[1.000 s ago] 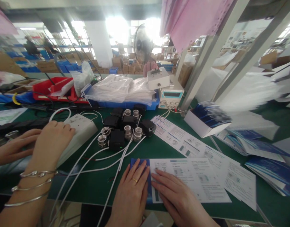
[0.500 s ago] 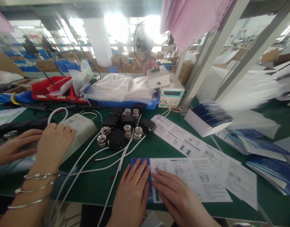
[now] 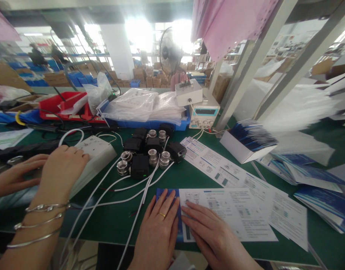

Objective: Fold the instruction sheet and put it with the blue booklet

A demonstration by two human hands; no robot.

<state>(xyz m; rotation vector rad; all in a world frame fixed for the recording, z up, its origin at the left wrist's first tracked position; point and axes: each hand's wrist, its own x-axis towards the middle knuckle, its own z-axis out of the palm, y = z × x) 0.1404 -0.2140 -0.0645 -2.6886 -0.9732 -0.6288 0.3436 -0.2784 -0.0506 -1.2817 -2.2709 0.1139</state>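
My left hand (image 3: pixel 158 230), with a gold ring, lies flat on the blue left end of a printed leaflet (image 3: pixel 231 215) on the green bench. My right hand (image 3: pixel 210 234) presses flat on the same leaflet just to the right, its fingers pointing up and left. Neither hand grips anything. Beyond them sits a cluster of black adapters with metal fittings (image 3: pixel 150 153), from which white cables (image 3: pixel 116 198) run past my left hand toward the near edge.
A co-worker's hand with bracelets (image 3: pixel 61 168) rests on a white box (image 3: pixel 97 155) at the left. More leaflets (image 3: pixel 217 168) and a box of blue booklets (image 3: pixel 248 142) lie to the right. A blue tray of bagged parts (image 3: pixel 144 108), a red bin (image 3: pixel 62 107) and a meter (image 3: pixel 203 114) stand behind.
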